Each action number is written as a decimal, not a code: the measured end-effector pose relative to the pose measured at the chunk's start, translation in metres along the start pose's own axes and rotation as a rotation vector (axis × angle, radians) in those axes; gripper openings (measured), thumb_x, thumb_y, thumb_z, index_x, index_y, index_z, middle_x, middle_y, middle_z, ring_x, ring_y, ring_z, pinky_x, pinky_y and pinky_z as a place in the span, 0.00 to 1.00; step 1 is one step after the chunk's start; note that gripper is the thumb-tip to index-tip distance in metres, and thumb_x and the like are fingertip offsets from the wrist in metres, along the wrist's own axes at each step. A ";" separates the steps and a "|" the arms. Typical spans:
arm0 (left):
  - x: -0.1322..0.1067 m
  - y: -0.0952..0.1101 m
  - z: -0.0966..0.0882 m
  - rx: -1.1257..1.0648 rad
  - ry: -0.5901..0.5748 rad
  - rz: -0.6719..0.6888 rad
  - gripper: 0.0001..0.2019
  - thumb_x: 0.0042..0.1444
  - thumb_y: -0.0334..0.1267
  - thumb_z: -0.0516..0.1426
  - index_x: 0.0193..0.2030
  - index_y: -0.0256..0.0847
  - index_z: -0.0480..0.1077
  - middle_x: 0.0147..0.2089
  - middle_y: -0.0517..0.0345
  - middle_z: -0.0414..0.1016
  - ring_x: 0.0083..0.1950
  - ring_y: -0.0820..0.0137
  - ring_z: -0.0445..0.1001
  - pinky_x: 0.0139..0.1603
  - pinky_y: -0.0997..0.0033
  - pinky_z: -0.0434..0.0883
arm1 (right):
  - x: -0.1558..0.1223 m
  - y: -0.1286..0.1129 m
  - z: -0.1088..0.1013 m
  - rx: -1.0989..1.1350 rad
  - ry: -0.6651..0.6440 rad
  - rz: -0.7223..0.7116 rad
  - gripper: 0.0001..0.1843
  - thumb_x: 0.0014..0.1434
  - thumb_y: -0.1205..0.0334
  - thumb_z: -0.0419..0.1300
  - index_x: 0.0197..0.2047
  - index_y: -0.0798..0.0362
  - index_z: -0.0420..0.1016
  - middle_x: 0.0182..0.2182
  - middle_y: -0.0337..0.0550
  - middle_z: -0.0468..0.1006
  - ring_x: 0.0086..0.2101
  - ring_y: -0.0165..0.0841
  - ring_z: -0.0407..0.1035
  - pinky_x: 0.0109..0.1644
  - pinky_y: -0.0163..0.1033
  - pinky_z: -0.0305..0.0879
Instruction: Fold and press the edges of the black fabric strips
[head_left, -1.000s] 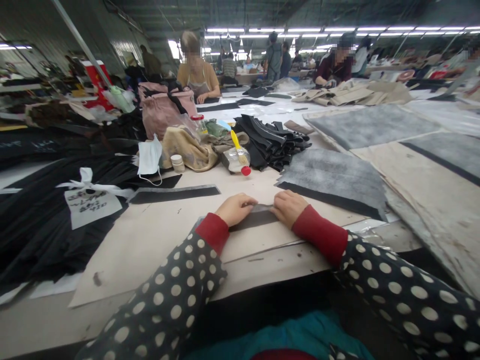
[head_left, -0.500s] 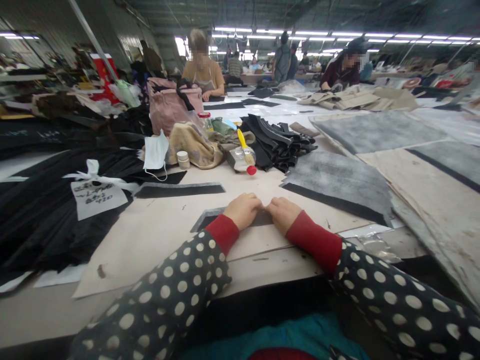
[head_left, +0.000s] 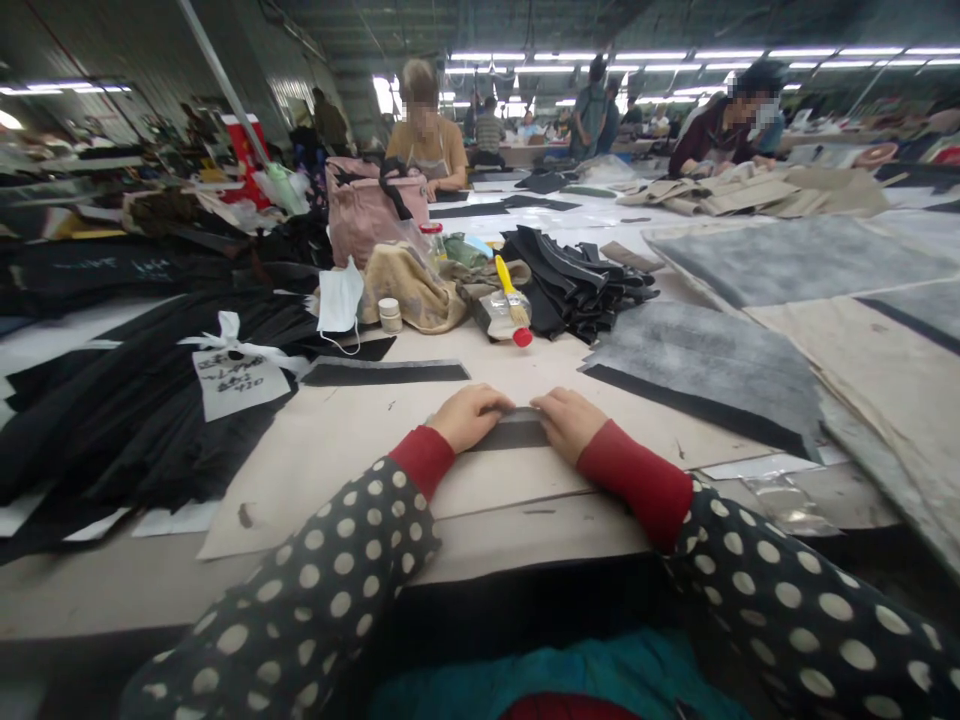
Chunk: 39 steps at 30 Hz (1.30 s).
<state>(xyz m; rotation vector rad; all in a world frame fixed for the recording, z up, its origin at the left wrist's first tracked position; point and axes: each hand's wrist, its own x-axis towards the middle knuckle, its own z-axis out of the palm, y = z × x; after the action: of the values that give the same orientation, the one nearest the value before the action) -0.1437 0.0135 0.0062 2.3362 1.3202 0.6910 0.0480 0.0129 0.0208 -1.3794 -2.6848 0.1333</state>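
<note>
A short dark fabric strip (head_left: 516, 434) with a grey upper edge lies on the pale board in front of me. At its left part, my left hand (head_left: 471, 416) has its fingers bent and closed on the upper edge. My right hand (head_left: 571, 424) grips the same edge at the right, fingers curled down. A gap between the hands shows the middle of the strip; its ends are partly hidden under them. Just beyond to the left lies another dark strip (head_left: 386, 372) with a grey edge. Larger grey fabric pieces (head_left: 697, 365) with a black border lie at the right.
A yellow-handled brush (head_left: 510, 290) rests on a clear bottle (head_left: 504, 318) with a red cap. Nearby are a white jar (head_left: 390, 316), a face mask (head_left: 340, 300) and stacked black strips (head_left: 577, 285). Black fabric (head_left: 127, 410) with a tag (head_left: 238, 380) covers the left. Co-workers stand across the table.
My hands were close together at the strip's upper edge; now they are apart, the left one having slid leftward along it. The view has shifted slightly left.
</note>
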 end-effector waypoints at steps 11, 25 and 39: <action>0.000 0.000 -0.005 0.065 -0.091 0.093 0.14 0.48 0.25 0.49 0.37 0.40 0.72 0.38 0.56 0.70 0.42 0.71 0.67 0.48 0.71 0.63 | 0.006 -0.019 -0.002 -0.172 -0.052 -0.120 0.12 0.54 0.70 0.48 0.35 0.60 0.72 0.33 0.52 0.69 0.36 0.38 0.62 0.42 0.40 0.56; -0.021 -0.015 -0.023 -0.077 -0.018 -0.111 0.13 0.46 0.25 0.51 0.37 0.38 0.71 0.37 0.59 0.73 0.40 0.73 0.69 0.46 0.73 0.65 | 0.020 -0.026 0.009 0.085 -0.019 -0.113 0.20 0.50 0.75 0.49 0.46 0.59 0.68 0.41 0.49 0.68 0.41 0.34 0.60 0.47 0.36 0.55; -0.038 -0.041 -0.053 -0.145 -0.151 -0.131 0.15 0.50 0.36 0.53 0.46 0.37 0.69 0.43 0.54 0.72 0.45 0.70 0.68 0.50 0.71 0.63 | 0.022 -0.054 -0.003 -0.188 -0.100 -0.171 0.16 0.59 0.64 0.45 0.36 0.60 0.73 0.34 0.55 0.70 0.37 0.40 0.62 0.42 0.41 0.57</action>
<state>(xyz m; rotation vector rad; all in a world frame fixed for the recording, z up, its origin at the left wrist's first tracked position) -0.2191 0.0042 0.0184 2.1215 1.2968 0.5400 -0.0075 -0.0005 0.0321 -1.2091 -2.9498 -0.0692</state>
